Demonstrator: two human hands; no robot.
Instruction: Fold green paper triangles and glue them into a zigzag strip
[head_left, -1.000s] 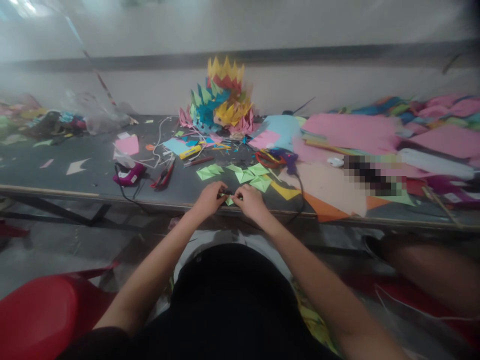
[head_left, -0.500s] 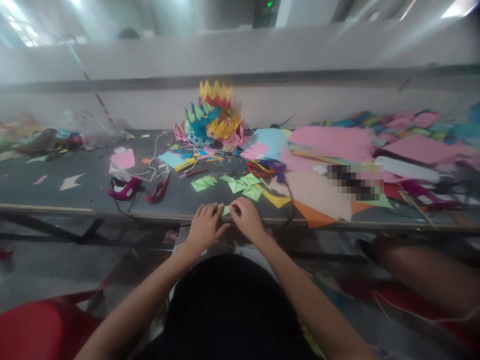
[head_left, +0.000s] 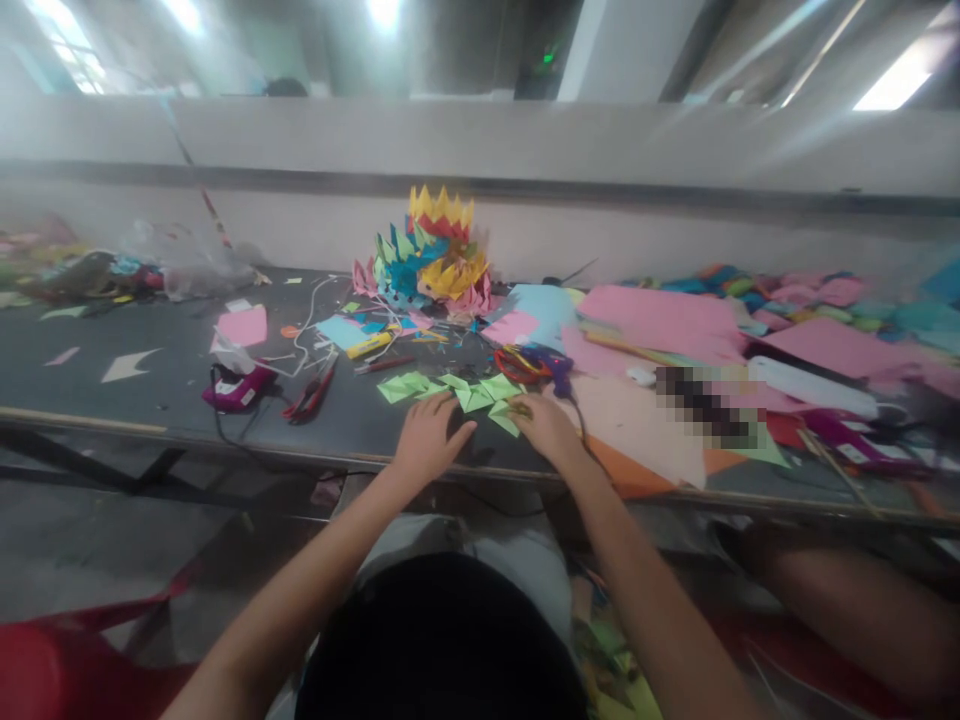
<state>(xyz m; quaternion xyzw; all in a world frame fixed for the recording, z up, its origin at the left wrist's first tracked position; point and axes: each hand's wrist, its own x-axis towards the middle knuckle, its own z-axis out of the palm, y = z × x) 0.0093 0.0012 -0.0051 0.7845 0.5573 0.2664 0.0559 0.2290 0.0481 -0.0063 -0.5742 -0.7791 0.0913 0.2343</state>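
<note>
No writing can be read: the white labels on the purple box (head_left: 236, 390), left of and nearer than the paper model (head_left: 450, 272), and on a second box (head_left: 855, 440) far to its right are too small and blurred.

The green pieces (head_left: 472, 394), flat folded paper with pointed corners and crisp creases, lie on the table (head_left: 172, 350) in front of the model. The left hand (head_left: 427, 437), half open with its thumb apart, has its fingertips at their near edge; whether it grips anything I cannot tell. The right hand (head_left: 545, 425), at the right end of them, curls its fingers around one corner; how firm the hold is cannot be told.

Between model and green pieces lie a yellow cutter (head_left: 369, 345), a thin red stick (head_left: 385, 365) and paper scraps. Red-handled pliers (head_left: 315, 390) lie left of the model, near side. Right of it spread a blue sheet (head_left: 540, 308) and a pink sheet (head_left: 660, 318). The model itself is tiered, with spiky yellow, red, blue and green points.
</note>
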